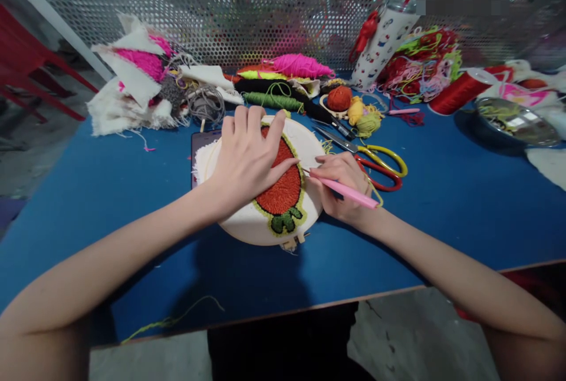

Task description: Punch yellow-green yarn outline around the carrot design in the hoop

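Observation:
An embroidery hoop (241, 229) stretches white cloth with a looped red shape (280, 193) on it, outlined in black and yellow-green, with green leaves at the near end. My left hand (247, 160) lies over the hoop's left side, fingers spread, the thumb reaching across the red yarn. In my right hand (340, 177) is a pink punch needle (347, 191), its metal tip at the outline on the shape's right edge. Yellow-green yarn trails from the pen's back end. Scissors (380, 160) with yellow and red handles lie just beyond my right hand. A dark flat object (197, 160) shows partly under the hoop.
Along the back of the blue table (420, 210) lie cloth scraps (132, 86), a pink yarn bundle (303, 66), yellow yarn balls (365, 117), a patterned tumbler (382, 42), a red thread spool (460, 92) and a metal bowl (515, 118). A perforated metal panel (221, 9) stands behind.

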`<control>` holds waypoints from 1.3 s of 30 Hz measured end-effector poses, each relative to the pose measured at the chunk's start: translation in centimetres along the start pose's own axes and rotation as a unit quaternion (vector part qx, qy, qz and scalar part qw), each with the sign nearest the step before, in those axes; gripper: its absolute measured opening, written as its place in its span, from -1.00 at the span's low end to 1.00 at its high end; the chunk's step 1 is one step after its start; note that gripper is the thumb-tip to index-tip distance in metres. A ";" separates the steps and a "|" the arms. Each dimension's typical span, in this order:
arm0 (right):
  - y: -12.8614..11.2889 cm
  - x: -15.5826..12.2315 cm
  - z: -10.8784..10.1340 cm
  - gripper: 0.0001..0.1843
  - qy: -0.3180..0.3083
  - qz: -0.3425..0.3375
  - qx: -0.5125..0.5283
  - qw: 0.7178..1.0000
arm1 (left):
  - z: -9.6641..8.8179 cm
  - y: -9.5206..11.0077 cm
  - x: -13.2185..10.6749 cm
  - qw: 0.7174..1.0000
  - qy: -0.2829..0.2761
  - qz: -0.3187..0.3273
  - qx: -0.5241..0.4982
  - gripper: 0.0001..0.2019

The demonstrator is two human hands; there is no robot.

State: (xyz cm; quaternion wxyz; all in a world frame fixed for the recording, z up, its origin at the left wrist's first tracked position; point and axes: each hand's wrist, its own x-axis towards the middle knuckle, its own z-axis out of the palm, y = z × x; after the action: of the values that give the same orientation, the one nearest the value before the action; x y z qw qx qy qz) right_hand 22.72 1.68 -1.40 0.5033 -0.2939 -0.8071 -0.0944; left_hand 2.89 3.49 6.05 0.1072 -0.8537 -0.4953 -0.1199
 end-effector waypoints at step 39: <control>1.3 -1.0 -0.5 -0.76 -0.050 0.101 0.152 0.982 | 2.3 0.0 0.0 0.994 -0.092 0.012 0.050 -0.31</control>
State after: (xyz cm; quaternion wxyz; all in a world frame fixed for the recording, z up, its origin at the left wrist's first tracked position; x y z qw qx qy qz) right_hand 24.15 2.18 -2.26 0.5085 -0.2980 -0.8022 0.0957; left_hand 3.16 4.14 3.86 0.1051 -0.8607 -0.4980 -0.0152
